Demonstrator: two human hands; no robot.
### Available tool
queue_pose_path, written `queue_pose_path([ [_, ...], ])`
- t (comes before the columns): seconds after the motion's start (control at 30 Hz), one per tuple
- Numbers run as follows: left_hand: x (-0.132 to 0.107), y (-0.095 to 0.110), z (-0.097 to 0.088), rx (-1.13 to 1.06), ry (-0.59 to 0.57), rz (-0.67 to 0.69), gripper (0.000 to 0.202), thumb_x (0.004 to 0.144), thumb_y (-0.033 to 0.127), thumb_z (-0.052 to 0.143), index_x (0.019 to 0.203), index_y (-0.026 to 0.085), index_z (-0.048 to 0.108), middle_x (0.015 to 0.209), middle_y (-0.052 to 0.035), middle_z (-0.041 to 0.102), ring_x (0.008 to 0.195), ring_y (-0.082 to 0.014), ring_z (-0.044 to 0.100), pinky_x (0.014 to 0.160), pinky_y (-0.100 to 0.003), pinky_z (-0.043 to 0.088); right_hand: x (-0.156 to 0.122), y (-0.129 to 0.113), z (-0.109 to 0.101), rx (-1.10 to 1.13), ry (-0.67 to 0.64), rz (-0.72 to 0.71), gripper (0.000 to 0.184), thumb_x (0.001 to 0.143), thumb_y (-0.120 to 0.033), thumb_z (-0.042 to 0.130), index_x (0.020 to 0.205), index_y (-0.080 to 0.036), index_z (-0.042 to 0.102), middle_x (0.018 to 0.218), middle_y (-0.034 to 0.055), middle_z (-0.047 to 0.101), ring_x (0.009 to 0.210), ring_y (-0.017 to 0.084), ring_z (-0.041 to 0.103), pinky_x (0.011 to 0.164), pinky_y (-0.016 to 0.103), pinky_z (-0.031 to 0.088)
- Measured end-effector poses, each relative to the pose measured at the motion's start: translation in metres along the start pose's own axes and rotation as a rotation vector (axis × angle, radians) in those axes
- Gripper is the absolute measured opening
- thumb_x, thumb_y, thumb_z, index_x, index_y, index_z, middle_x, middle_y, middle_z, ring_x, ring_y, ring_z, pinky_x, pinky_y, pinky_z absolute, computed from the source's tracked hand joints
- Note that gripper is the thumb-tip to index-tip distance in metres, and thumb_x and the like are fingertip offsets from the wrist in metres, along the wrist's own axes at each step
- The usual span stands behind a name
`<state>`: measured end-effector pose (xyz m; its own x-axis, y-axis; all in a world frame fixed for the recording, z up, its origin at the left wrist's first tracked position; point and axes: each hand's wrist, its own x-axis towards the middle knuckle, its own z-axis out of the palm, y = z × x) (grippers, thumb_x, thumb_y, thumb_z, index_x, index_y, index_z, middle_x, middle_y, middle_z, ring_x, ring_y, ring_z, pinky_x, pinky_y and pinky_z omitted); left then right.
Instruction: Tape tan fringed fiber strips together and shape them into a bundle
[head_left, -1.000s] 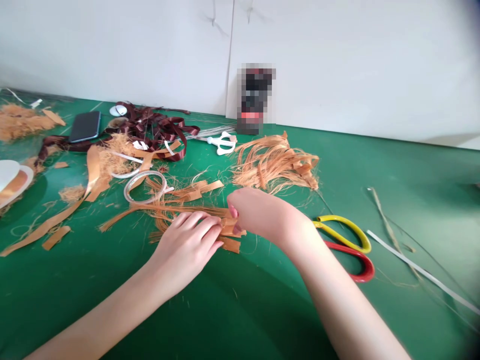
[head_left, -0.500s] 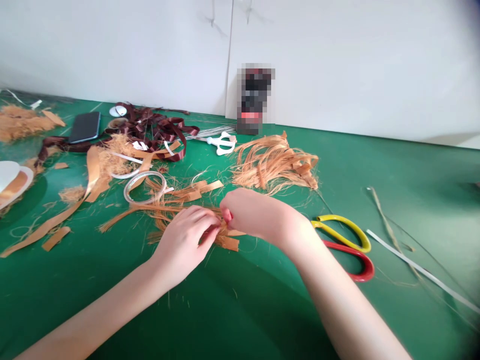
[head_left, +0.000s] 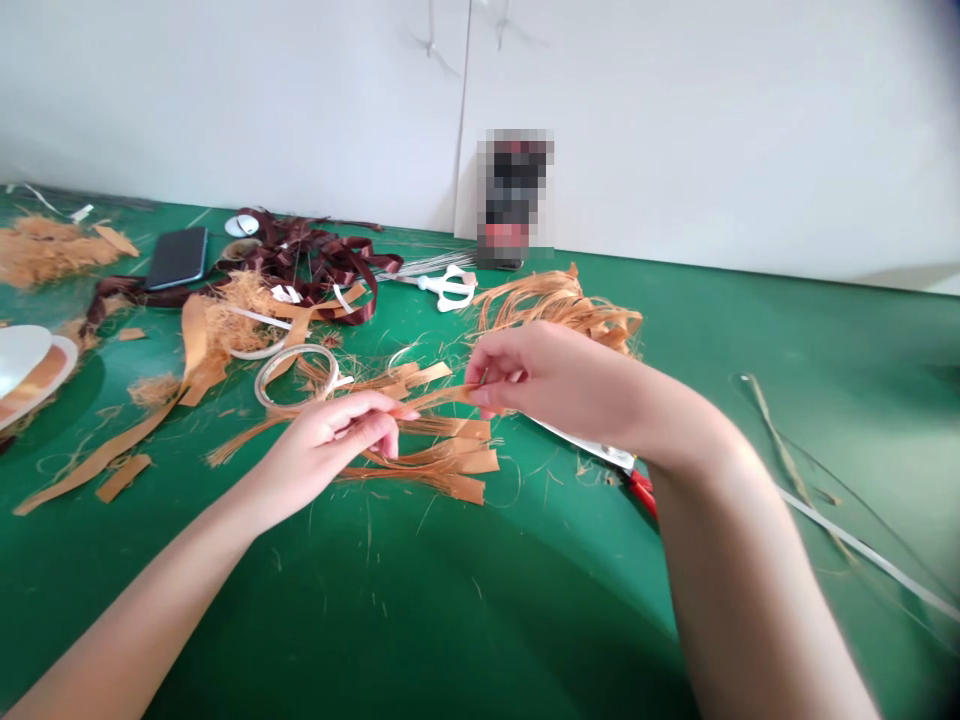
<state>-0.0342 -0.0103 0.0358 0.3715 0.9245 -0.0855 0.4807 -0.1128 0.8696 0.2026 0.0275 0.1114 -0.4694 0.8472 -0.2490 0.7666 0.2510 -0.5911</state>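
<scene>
Left hand [head_left: 330, 440]: thin orange fibre strip [head_left: 439, 398] pinched by narrowly closed fingers [head_left: 375, 408].
Right hand [head_left: 551, 375]: strip's other end gripped by narrowly closed fingers [head_left: 487, 372].
Strip position: held above frayed orange strip bundle [head_left: 442, 460], mid-worktop on green worktop [head_left: 480, 610].
Nearby: red-handled scissors [head_left: 639, 490] partly hidden by right forearm.

The work mat [head_left: 817, 420] was a deep green, and the wall behind it [head_left: 225, 100] a plain off-white. Orange-tan strips [head_left: 450, 460] and paler ginger fibres [head_left: 559, 305] lay scattered across the green, while a dark maroon ribbon [head_left: 315, 265] with a glossy sheen sat in tangled loops farther back. The small scissors [head_left: 448, 290] were white, the larger scissors [head_left: 641, 492] showed a red handle, and the phone [head_left: 178, 257] looked black.
</scene>
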Motion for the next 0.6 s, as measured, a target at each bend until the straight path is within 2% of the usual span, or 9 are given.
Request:
queue_pose_path([
  [0.1,-0.002,-0.003,-0.014,0.004,0.014,-0.015,0.020,0.092,0.030,0.049,0.092,0.019,0.065,0.070,-0.0005,0.067,0.063,-0.0126,0.062,0.057,-0.022,0.052,-0.003,0.003,-0.007,0.009,0.036,0.075,0.010,0.080,-0.021,0.056,0.082,-0.020,0.066,0.079,-0.0004,0.067,0.069,0.013,0.060,0.060,0.025,0.044],
  [0.17,-0.003,-0.005,-0.021,0.018,0.006,-0.053,0.018,0.092,0.026,0.050,0.091,0.018,0.066,0.070,0.0006,0.066,0.061,-0.0099,0.059,0.056,-0.020,0.051,-0.006,0.006,-0.012,0.017,0.064,0.101,0.009,0.078,-0.021,0.058,0.080,-0.020,0.067,0.078,0.0001,0.067,0.071,0.014,0.061,0.062,0.027,0.046],
  [0.3,-0.007,-0.007,-0.029,0.126,-0.023,-0.102,0.020,0.093,0.022,0.048,0.088,0.015,0.067,0.079,0.0017,0.069,0.065,-0.0066,0.058,0.061,-0.017,0.050,-0.015,0.011,-0.021,0.025,0.151,0.136,0.009,0.077,-0.024,0.060,0.080,-0.021,0.067,0.078,0.0009,0.068,0.069,0.015,0.062,0.062,0.029,0.048],
  [0.43,-0.011,-0.004,-0.035,0.229,-0.046,-0.126,0.022,0.093,0.027,0.047,0.091,0.016,0.066,0.080,0.0046,0.071,0.077,-0.0094,0.066,0.073,-0.021,0.051,-0.024,0.010,-0.027,-0.009,0.203,0.161,0.012,0.080,-0.032,0.060,0.081,-0.022,0.067,0.076,0.0005,0.067,0.068,0.015,0.061,0.063,0.031,0.047],
  [0.5,-0.013,-0.001,-0.040,0.263,-0.021,-0.159,0.025,0.093,0.032,0.047,0.095,0.015,0.065,0.085,0.0042,0.072,0.084,-0.0114,0.067,0.078,-0.024,0.051,-0.027,0.008,-0.027,-0.027,0.188,0.159,0.014,0.082,-0.034,0.059,0.081,-0.022,0.067,0.075,0.0005,0.066,0.068,0.015,0.060,0.063,0.031,0.047],
  [0.6,-0.020,0.004,-0.047,0.370,0.079,-0.234,0.031,0.093,0.039,0.046,0.096,0.014,0.065,0.087,0.0030,0.072,0.085,-0.0138,0.067,0.074,-0.024,0.050,-0.029,0.003,-0.025,-0.001,0.124,0.140,0.016,0.083,-0.036,0.059,0.083,-0.023,0.068,0.076,0.0006,0.067,0.071,0.016,0.062,0.066,0.032,0.050],
])
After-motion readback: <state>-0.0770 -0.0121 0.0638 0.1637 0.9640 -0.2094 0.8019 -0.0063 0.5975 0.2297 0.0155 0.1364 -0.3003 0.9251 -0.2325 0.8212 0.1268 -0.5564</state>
